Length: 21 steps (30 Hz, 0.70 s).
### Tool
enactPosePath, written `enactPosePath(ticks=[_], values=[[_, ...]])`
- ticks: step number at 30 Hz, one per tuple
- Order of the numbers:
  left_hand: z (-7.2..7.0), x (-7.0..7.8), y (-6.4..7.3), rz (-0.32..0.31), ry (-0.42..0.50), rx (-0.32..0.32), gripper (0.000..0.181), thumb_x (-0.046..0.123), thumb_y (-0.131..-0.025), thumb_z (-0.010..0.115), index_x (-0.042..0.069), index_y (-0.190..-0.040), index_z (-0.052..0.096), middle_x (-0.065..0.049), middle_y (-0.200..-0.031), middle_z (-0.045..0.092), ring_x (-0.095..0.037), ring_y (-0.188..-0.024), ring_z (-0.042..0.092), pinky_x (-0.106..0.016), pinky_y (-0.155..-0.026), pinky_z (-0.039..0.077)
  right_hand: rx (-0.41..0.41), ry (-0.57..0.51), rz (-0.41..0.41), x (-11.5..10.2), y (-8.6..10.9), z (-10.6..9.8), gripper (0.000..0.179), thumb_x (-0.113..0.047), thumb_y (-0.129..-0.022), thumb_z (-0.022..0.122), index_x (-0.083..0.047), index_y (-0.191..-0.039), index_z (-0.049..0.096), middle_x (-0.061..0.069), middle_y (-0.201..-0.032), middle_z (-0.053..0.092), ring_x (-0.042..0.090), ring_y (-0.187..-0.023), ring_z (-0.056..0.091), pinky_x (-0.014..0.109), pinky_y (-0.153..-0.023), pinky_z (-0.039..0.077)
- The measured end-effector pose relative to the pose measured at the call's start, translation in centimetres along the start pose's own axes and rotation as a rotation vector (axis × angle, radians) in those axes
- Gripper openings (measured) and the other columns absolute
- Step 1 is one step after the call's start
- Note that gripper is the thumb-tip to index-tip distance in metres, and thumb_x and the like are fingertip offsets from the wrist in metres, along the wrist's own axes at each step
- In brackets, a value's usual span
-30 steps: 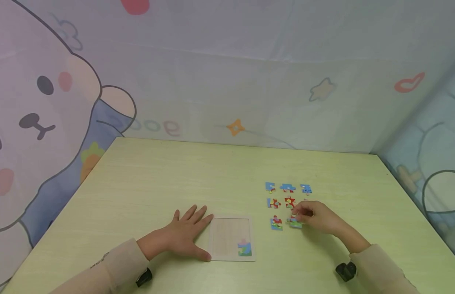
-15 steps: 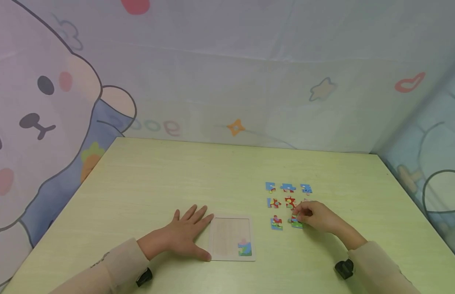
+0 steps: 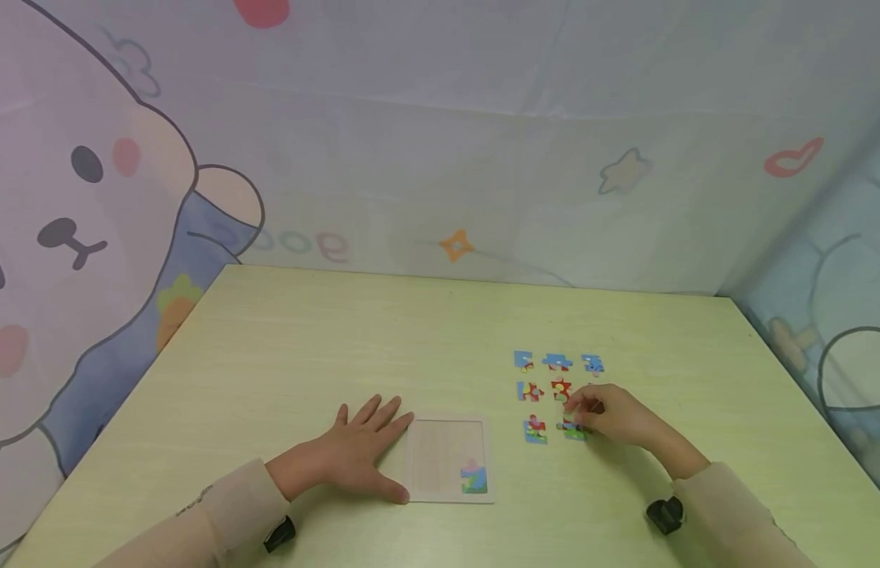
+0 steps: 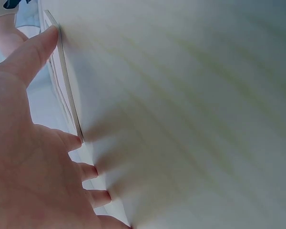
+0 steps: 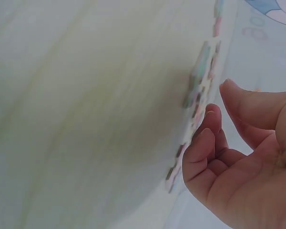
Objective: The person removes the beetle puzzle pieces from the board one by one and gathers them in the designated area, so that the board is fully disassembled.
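Note:
The left hand lies spread beside a shallow wooden puzzle tray, thumb and index fingertip at its left edge. A blue, green and pink jigsaw piece sits in the tray's lower right corner. The right hand hovers low over the jigsaw pieces, fingers loosely bent. Just below its fingertips lies a green and red jigsaw piece, partly covered by the hand. In the right wrist view, a gap shows between the thumb and the curved fingers, with nothing held there.
Several loose jigsaw pieces lie in rows right of the tray, among them a blue piece at the back and a red and green piece at the front. The table ends at a printed cloth backdrop.
The green and red piece under the right hand has turned slightly and shifted a little to the right. The right fingertips have risen slightly from it. The left hand and tray stay put.

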State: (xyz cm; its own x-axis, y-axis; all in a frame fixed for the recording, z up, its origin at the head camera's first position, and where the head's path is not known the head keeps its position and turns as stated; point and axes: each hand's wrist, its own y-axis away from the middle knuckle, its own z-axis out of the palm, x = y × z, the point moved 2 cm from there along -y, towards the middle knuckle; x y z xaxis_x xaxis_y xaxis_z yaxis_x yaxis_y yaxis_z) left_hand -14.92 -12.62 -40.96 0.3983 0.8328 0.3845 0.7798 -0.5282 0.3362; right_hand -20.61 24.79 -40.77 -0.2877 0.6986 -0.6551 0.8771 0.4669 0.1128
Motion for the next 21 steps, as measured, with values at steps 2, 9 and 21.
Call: enactPosePath(ticks=[2, 9, 21], values=[[0.0, 0.0, 0.0, 0.001, 0.002, -0.002, 0.104, 0.067, -0.076, 0.066, 0.014, -0.155, 0.022, -0.013, -0.162, 0.008, -0.038, -0.148, 0.001, -0.072, -0.106, 0.003, 0.002, -0.009, -0.003, -0.4, 0.0, -0.1, 0.01, -0.002, -0.091, 0.062, -0.001, -0.1, 0.067, 0.002, -0.083, 0.057, 0.013, -0.074, 0.047, 0.024, -0.063, 0.042], [0.0, 0.1, 0.1, 0.0, 0.001, -0.001, 0.104, 0.066, -0.076, 0.067, 0.013, -0.154, 0.022, -0.013, -0.162, 0.009, -0.038, -0.148, 0.002, -0.072, -0.106, 0.003, -0.009, -0.047, -0.085, -2.8, -0.1, 0.1, 0.014, -0.005, -0.091, 0.063, 0.001, -0.103, 0.066, 0.0, -0.085, 0.057, 0.011, -0.077, 0.049, 0.023, -0.066, 0.044], [-0.1, 0.2, 0.2, -0.006, 0.01, -0.008, 0.104, 0.066, -0.077, 0.067, 0.014, -0.155, 0.022, -0.012, -0.162, 0.008, -0.037, -0.148, 0.001, -0.071, -0.107, 0.003, -0.038, -0.083, -0.205, -6.8, -0.4, 2.1, 0.017, -0.008, -0.09, 0.066, 0.001, -0.105, 0.065, -0.002, -0.087, 0.059, 0.006, -0.077, 0.055, 0.024, -0.069, 0.048]])
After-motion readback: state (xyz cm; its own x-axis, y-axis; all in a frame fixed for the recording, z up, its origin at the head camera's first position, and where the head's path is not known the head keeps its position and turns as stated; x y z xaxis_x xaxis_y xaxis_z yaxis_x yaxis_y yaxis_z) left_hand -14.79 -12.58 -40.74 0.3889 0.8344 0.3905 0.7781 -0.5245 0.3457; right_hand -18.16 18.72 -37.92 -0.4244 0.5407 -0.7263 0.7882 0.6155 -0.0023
